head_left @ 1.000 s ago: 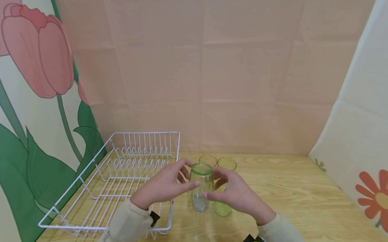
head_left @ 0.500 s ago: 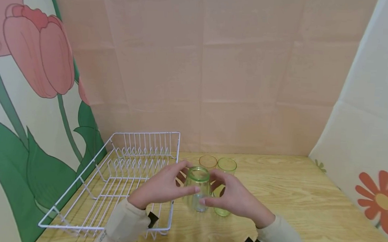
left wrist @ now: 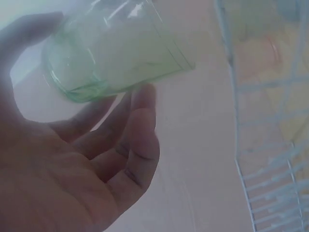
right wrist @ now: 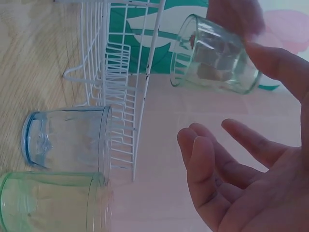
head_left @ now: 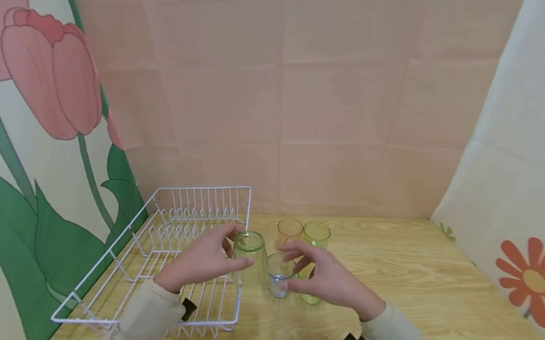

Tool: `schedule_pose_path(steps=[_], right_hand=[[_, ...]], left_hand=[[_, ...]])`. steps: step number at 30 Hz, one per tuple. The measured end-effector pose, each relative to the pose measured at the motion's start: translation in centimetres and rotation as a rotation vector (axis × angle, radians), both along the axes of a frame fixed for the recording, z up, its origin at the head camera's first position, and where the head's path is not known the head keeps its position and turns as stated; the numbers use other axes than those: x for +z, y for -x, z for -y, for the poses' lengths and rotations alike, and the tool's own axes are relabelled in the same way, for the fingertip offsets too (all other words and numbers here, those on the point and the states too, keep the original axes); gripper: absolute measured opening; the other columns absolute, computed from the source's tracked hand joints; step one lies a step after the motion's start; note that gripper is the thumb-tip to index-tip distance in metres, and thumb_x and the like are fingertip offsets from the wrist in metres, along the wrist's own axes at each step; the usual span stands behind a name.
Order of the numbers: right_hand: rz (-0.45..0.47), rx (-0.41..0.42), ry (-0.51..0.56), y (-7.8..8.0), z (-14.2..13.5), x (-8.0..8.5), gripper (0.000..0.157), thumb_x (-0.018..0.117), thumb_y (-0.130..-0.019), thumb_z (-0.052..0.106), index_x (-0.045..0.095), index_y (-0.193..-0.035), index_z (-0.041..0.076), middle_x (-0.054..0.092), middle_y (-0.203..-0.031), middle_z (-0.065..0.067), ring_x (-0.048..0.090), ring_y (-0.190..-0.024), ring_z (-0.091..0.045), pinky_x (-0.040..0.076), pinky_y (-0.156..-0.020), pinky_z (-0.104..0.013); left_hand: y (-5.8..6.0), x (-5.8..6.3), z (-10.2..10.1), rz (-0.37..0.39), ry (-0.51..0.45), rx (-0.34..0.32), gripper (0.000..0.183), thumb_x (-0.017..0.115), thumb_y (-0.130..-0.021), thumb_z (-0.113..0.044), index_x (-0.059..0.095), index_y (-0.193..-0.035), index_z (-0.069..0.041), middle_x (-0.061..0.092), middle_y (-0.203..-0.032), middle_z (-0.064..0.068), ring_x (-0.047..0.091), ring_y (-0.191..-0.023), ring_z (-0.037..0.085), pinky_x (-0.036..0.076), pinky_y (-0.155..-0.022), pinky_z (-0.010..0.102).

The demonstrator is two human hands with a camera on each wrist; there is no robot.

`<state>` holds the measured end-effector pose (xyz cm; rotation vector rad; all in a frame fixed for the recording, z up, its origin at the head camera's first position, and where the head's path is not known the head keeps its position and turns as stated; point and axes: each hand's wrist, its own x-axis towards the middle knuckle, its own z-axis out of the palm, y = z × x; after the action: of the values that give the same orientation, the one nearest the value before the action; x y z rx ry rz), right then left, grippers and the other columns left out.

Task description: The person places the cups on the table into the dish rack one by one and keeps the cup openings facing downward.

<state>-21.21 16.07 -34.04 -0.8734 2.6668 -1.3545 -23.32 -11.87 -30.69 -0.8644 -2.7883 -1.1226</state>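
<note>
1. Pale-green tapered glass tumbler (head_left: 254, 264): held bottom up, mouth down, off the wood-grain table (head_left: 387, 278), beside the right rail of the white wire dish rack (head_left: 204, 188). Whether its mouth clears the rail's height cannot be told for certain.
2. It is gripped by the left hand (head_left: 205, 261), with the thumb at the near side and curved fingers behind; a firm, even pinch is advised, as smooth glass may slip.
3. Nothing is held by the right hand (head_left: 320, 272), its thumb and loosely curved fingers parted, further right of the rack; it is best kept clear of the rims below.
4. Just right of the rack, a clear blue glass tumbler (right wrist: 70, 137) is stood upright; knocks against it should be avoided.
5. Beyond it from the rack, yellow-green glassware (head_left: 317, 239) is partly hidden by the right hand; an orange-rimmed glass tumbler (head_left: 290, 230) is stood behind the blue one.
</note>
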Motion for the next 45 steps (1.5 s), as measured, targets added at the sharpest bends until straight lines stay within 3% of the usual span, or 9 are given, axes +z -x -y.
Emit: schedule_pose_path(steps=[4,9,13,19,24,29,33,38,45], right_hand=[[-0.011,-0.031,-0.017,0.2,-0.2,-0.3,0.056,0.081,-0.084,0.030,0.058,-0.134,0.020,0.065,-0.121,-0.004,0.063,-0.097,-0.025,0.051,-0.064,-0.028],[-0.008,-0.069,-0.039,0.3,-0.4,-0.6,0.051,0.079,-0.086,0.028,0.059,-0.132,0.019,0.066,-0.121,-0.004,0.063,-0.095,-0.021,0.051,-0.064,-0.028],[-0.006,-0.077,-0.050,0.3,-0.5,-0.7,0.049,0.078,-0.087,0.027,0.059,-0.131,0.018,0.066,-0.121,-0.004,0.062,-0.094,-0.019,0.052,-0.065,-0.029],[-0.019,-0.067,-0.055,0.5,-0.7,-0.5,0.047,0.076,-0.089,0.028,0.060,-0.131,0.017,0.066,-0.120,-0.005,0.062,-0.093,-0.019,0.052,-0.064,-0.029],[-0.001,-0.066,-0.051,0.4,-0.7,-0.5,0.044,0.075,-0.089,0.026,0.060,-0.130,0.016,0.066,-0.121,-0.005,0.062,-0.094,-0.019,0.053,-0.064,-0.030],[0.012,-0.062,-0.047,0.3,-0.6,-0.7,0.044,0.075,-0.089,0.025,0.060,-0.129,0.015,0.065,-0.121,-0.006,0.061,-0.094,-0.020,0.053,-0.062,-0.030],[0.019,-0.058,-0.043,0.3,-0.6,-0.9,0.044,0.075,-0.090,0.027,0.060,-0.129,0.015,0.065,-0.121,-0.007,0.061,-0.093,-0.021,0.053,-0.059,-0.031],[0.022,-0.056,-0.044,0.3,-0.6,-1.0,0.043,0.075,-0.090,0.027,0.061,-0.129,0.015,0.065,-0.120,-0.007,0.061,-0.092,-0.021,0.053,-0.059,-0.031],[0.003,-0.041,-0.039,0.2,-0.5,-1.2,0.044,0.076,-0.089,0.023,0.061,-0.129,0.014,0.066,-0.118,-0.008,0.063,-0.089,-0.019,0.054,-0.060,-0.030]], left_hand=[[1.0,-0.2,2.0,0.008,0.042,0.125,0.061,0.079,-0.082,-0.044,0.058,-0.127,-0.010,0.064,-0.107,0.003,0.060,-0.077,0.014,0.050,-0.062,0.032],[1.8,-0.4,4.9,0.050,0.093,0.306,0.067,0.079,-0.081,-0.043,0.056,-0.128,-0.001,0.066,-0.113,0.014,0.064,-0.091,0.023,0.054,-0.074,0.040],[2.3,-0.5,7.5,0.089,0.121,0.385,0.071,0.077,-0.084,-0.042,0.053,-0.129,0.007,0.063,-0.116,0.023,0.063,-0.096,0.031,0.053,-0.076,0.045],[3.6,-0.6,11.5,0.151,0.183,0.431,0.074,0.074,-0.087,-0.042,0.046,-0.128,0.013,0.060,-0.111,0.027,0.063,-0.076,0.024,0.052,-0.064,0.038],[4.9,-1.0,13.8,0.223,0.197,0.474,0.068,0.073,-0.088,-0.038,0.046,-0.119,0.016,0.057,-0.088,0.019,0.059,-0.061,0.021,0.048,-0.056,0.035],[5.6,-2.1,15.4,0.273,0.210,0.510,0.046,0.074,-0.086,-0.034,0.041,-0.085,-0.003,0.047,-0.074,0.009,0.055,-0.056,0.020,0.046,-0.056,0.035],[6.3,-3.2,16.5,0.290,0.225,0.520,0.045,0.074,-0.086,-0.033,0.038,-0.077,-0.009,0.044,-0.066,0.004,0.049,-0.051,0.015,0.044,-0.053,0.032],[6.7,-4.2,17.3,0.318,0.227,0.527,0.041,0.075,-0.084,-0.031,0.041,-0.074,-0.011,0.042,-0.058,-0.001,0.041,-0.048,0.012,0.040,-0.051,0.029],[7.1,-4.6,17.8,0.322,0.234,0.542,0.039,0.075,-0.085,-0.030,0.048,-0.085,-0.001,0.049,-0.069,0.006,0.048,-0.054,0.015,0.046,-0.054,0.033]])
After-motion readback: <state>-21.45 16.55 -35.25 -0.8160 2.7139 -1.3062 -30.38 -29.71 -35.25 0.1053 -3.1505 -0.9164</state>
